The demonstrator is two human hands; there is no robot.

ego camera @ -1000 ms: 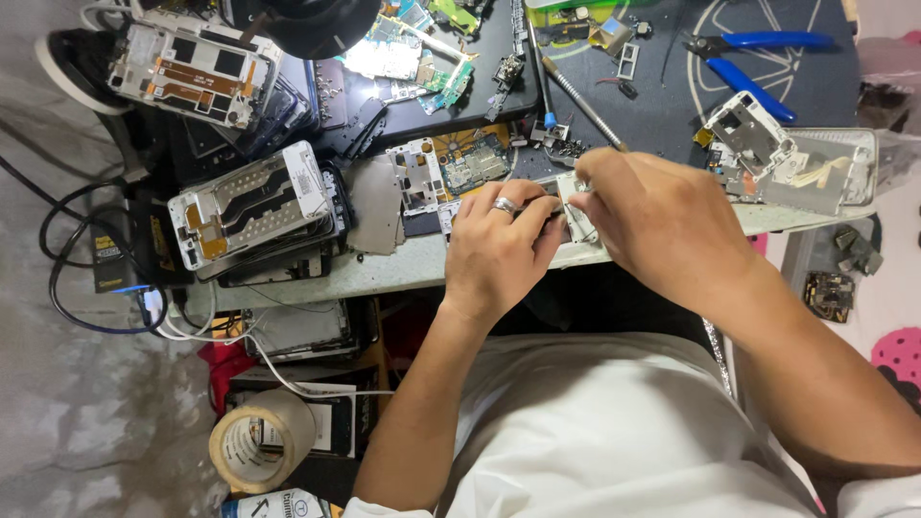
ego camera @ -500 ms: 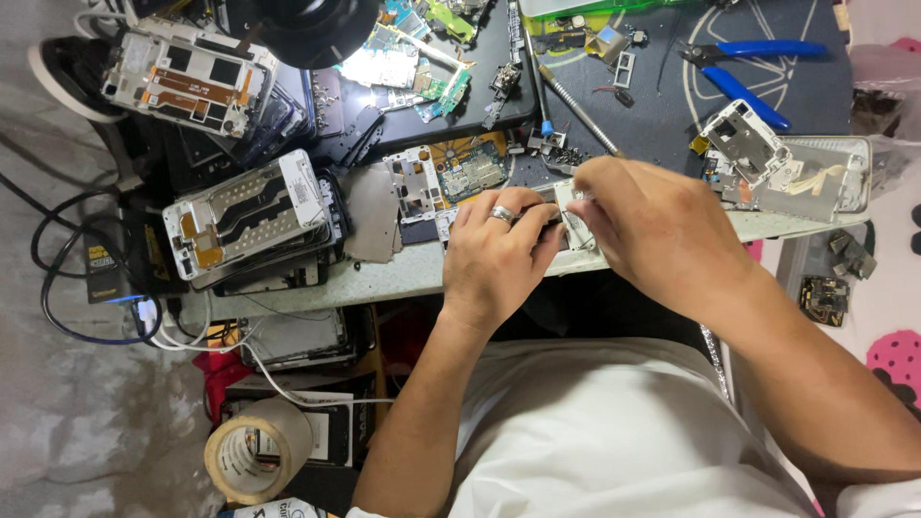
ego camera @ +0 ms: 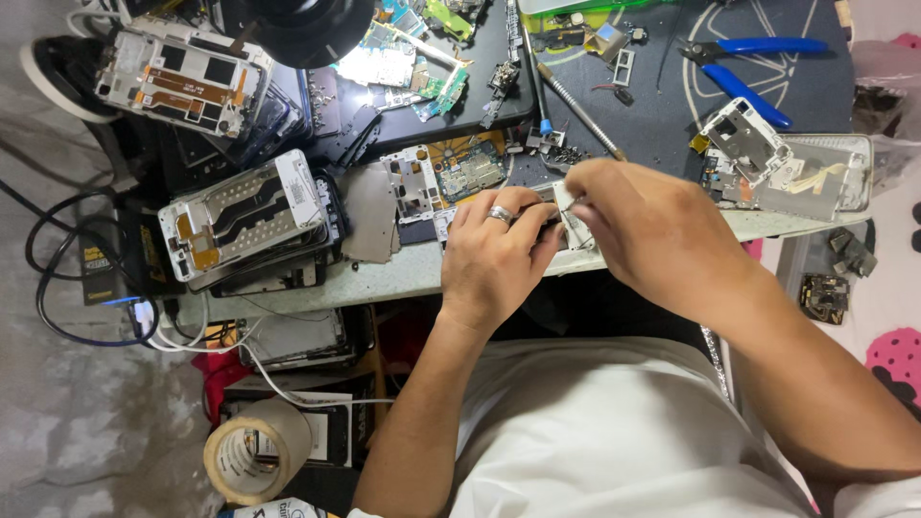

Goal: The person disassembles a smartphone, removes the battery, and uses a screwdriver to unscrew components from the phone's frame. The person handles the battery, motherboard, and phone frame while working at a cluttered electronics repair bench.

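Both hands meet over a small pale part [ego camera: 573,227] at the worktop [ego camera: 403,280] edge. Left hand [ego camera: 494,254] pinches it from 9 o'clock; right hand [ego camera: 648,230], fingers pressed together, works it from 3 o'clock.

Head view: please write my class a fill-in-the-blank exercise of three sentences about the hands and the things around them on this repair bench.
1. The ring sits on a finger of the ____ hand.
2. The pliers at the back of the bench have handles coloured ____.
3. The roll of tape lies below the bench, on the person's ____ side.

Missing words: left; blue; left
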